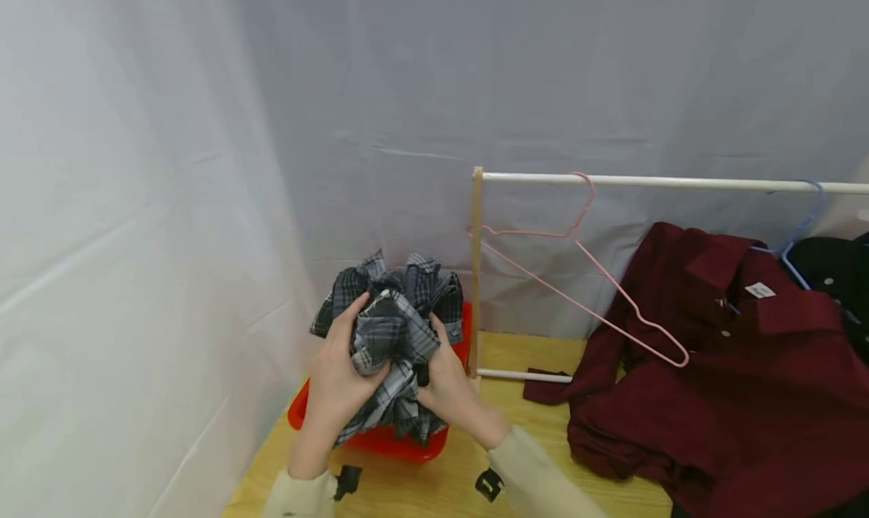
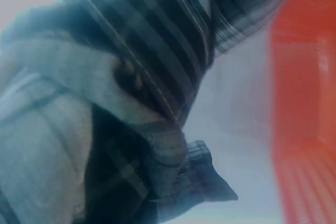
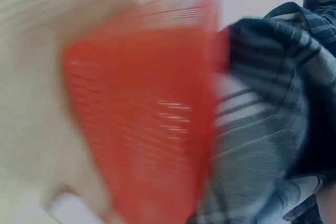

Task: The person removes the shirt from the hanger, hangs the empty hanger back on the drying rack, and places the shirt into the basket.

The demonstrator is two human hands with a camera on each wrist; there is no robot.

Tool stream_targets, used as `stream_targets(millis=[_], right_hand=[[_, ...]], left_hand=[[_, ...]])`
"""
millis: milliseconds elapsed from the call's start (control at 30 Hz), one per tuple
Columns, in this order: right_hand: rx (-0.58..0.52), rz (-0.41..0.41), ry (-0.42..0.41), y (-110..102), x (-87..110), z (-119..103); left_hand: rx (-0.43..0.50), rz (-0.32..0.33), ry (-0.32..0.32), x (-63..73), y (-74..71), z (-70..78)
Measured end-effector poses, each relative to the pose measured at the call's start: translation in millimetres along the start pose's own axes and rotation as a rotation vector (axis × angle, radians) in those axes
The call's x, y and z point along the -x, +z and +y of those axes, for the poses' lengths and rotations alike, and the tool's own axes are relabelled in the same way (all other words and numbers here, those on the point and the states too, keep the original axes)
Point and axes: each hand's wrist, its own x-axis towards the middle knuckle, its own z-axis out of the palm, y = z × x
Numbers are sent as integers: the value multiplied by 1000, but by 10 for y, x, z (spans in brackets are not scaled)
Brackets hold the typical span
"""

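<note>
A bunched grey-and-black plaid shirt is held between both hands over a red plastic basket. My left hand grips the shirt's left side, thumb across its front. On the other side, my right hand holds the cloth with its fingers partly hidden in the folds. Loose plaid fabric hangs down across the basket's front. The left wrist view is filled mostly by plaid folds beside the red basket wall. Slotted basket side and draped plaid cloth show in the right wrist view.
Right of the basket stands a rack with a wooden post and white rail. An unloaded pink hanger hangs there. Farther right, a maroon shirt is on a blue hanger, beside a black garment. White sheeting borders the wooden table.
</note>
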Motion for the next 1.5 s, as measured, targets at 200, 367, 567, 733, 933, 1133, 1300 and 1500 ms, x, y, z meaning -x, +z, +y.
stream_targets(millis=[200, 367, 567, 733, 933, 1133, 1300, 1500], right_hand=[[85, -237, 194, 291, 200, 322], [266, -407, 157, 323, 254, 393], [295, -382, 51, 220, 328, 334], [254, -161, 50, 78, 504, 320], [160, 4, -24, -64, 745, 345], [168, -136, -150, -9, 802, 306], [275, -386, -65, 87, 708, 208], [312, -557, -17, 225, 573, 163]], left_hand=[[-193, -201, -141, 195, 470, -349], [-362, -399, -257, 369, 646, -497], [-419, -569, -333, 415, 530, -558], [-362, -544, -327, 368, 183, -571], [-256, -596, -330, 423, -240, -607], [-205, -727, -285, 560, -110, -695], [-264, -717, -266, 547, 136, -698], [-334, -755, -326, 497, 359, -736]])
